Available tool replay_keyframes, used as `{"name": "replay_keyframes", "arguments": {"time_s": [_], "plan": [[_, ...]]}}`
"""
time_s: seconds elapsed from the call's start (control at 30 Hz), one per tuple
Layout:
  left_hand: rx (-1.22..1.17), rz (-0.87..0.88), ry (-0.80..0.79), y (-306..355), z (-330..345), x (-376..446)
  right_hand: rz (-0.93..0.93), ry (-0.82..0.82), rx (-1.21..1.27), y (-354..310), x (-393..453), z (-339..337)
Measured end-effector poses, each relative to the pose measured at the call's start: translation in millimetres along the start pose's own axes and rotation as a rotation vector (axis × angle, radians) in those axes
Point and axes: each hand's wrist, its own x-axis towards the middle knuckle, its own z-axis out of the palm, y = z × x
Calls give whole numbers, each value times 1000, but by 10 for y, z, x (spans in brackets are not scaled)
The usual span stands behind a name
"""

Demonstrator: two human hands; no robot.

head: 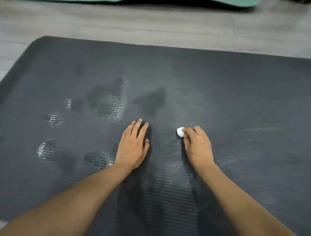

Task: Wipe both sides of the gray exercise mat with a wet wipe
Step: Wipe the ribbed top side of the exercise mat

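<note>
The gray exercise mat (pixel 218 87) lies flat on a pale wood-grain floor (pixel 151 25), filling most of the view, its ribbed surface showing. Shiny wet patches (pixel 112 104) glisten on the mat left of its middle, with duller dark smears beside them. The left hand (pixel 133 148) rests palm down on the mat near its middle, fingers straight and slightly spread, holding nothing. Just right of it on the mat, the right hand (pixel 196 144) has its fingers curled, pinching a small balled white wet wipe (pixel 180 131) against the mat. Beyond the mat's far edge, a teal mat (pixel 185 1) lies on the floor.
</note>
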Motion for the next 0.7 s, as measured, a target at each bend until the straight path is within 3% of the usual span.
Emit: {"name": "replay_keyframes", "arguments": {"time_s": [0.23, 0.57, 0.7], "plan": [[-61, -136, 78, -256, 113, 896, 128, 71, 70, -23, 1132, 205], [-21, -123, 51, -274, 157, 913, 124, 244, 31, 275, 3102, 352], [-21, -124, 20, -271, 116, 916, 223, 274, -25, 405, 3731, 421]]}}
